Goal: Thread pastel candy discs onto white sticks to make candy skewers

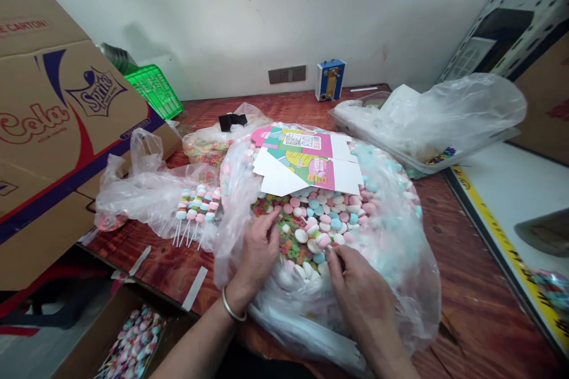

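A large clear plastic bag [422, 284] lies open, full of pink, white and blue marshmallows [342, 210] with colourful gummy rings [291, 246] on its left side. My left hand [260, 246] rests over the gummy rings, thumb and index finger apart, with nothing visible between them. My right hand [355, 284] pinches the end of a stick; its candy skewer [316, 234], threaded with marshmallows and gummy pieces, points away to the upper left over the marshmallows. On the bag's far part lies a flattened printed card box [306, 160]. Finished-looking candy skewers [198, 207] lie in a row to the left.
A large cardboard carton [57, 124] stands at left, a green basket [155, 92] behind it. Below left, an open box [133, 337] holds many skewers. A clear plastic tub [427, 160] with bags sits at right. A blue box-shaped device [330, 80] stands by the wall.
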